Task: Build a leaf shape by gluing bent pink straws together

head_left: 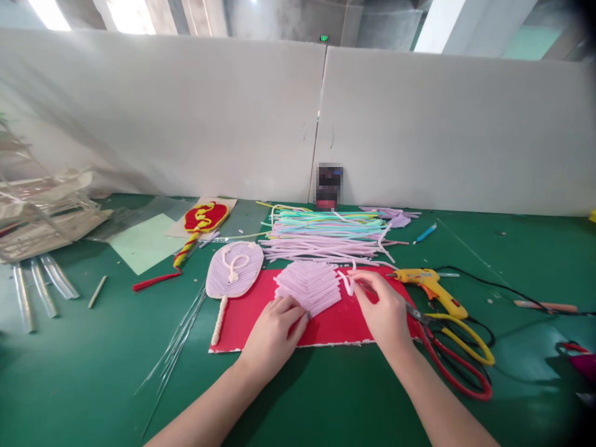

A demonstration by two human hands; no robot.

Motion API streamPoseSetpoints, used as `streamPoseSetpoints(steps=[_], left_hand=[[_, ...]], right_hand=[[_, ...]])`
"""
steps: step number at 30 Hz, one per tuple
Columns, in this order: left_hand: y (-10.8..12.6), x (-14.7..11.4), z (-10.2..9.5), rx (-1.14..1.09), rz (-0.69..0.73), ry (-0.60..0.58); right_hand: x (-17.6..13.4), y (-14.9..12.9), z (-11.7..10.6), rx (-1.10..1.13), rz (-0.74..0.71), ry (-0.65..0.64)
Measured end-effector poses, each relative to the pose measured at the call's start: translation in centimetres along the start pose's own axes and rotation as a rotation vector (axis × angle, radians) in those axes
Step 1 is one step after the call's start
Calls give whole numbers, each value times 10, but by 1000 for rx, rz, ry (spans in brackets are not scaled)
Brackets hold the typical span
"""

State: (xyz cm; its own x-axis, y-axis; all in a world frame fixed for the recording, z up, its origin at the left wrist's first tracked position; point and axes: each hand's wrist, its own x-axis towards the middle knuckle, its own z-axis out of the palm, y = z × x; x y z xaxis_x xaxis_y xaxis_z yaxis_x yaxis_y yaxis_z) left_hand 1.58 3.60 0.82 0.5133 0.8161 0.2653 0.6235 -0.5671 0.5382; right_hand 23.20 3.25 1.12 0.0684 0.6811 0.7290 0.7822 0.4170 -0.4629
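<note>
A lilac leaf-shaped panel of pipe cleaners (311,282), laid in slanting rows, lies on a red board (261,323). My left hand (278,323) is at its lower left edge, with thumb and forefinger closed on the edge. Just right of the panel, my right hand (379,301) pinches a short, bent pale-pink pipe cleaner (347,282) between its fingertips. A finished-looking lilac fan (235,279) with a cream twisted handle rests across the board's left corner. Behind the board is a pile of pink, mint and yellow pipe cleaners (326,239).
To the right lie a yellow glue gun (433,288) with its black cord and large red-and-yellow-handled scissors (459,354). At left are thin wires (179,347), a red fan with yellow trim (205,217) and clear tubes (44,292). A white partition (162,118) borders the green table's back.
</note>
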Motion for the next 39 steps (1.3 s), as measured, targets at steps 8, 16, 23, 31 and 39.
streamPoseSetpoints(steps=[8, 16, 23, 31, 39], left_hand=[[2, -2, -5, -69, -30, 2], [1, -2, -5, -252, -107, 9], [3, -3, -1, -515, -136, -44], [1, 1, -10, -402, -37, 161], [-7, -2, -19, 20, 132, 494]], right_hand=[[-1, 4, 3, -15, -70, -67], [-5, -5, 5, 82, -101, -152], [-11, -24, 9, 197, -166, -323], [-7, -28, 4, 220, -192, -200], [-3, -27, -4, 134, -173, -15]])
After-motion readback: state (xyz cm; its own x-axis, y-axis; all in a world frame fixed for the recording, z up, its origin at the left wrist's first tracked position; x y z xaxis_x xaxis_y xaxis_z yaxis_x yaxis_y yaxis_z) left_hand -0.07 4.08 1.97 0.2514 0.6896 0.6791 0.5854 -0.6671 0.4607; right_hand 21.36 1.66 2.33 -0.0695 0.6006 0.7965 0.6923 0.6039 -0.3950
